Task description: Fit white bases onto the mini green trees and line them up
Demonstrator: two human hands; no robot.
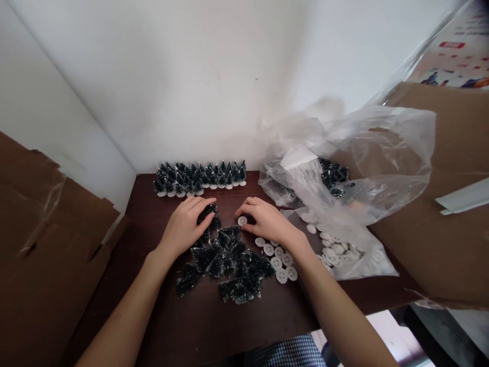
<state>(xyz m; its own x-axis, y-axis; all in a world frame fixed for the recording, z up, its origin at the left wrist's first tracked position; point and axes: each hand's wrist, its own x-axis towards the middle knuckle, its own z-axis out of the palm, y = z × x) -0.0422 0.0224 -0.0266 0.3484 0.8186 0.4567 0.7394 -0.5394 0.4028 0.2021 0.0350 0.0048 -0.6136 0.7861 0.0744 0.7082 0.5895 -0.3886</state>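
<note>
My left hand (187, 223) curls its fingers and thumb around a dark green miniature bottle-brush tree (209, 210) with white-frosted tips. Between the thumb and fingertips of my right hand (263, 218) is a round white plastic base (242, 221) with slots in its middle. Below both hands lies a loose heap of similar trees (225, 257) on their sides. Several white bases (281, 276) lie flat beside the heap, under my right forearm.
Rows of upright trees on white bases (198, 179) stand along the wall. On the right, a clear plastic bag (305, 153) holds more trees, and another bag of white bases (340, 252) lies open. Cardboard boxes (42, 244) flank the dark brown table (225, 326).
</note>
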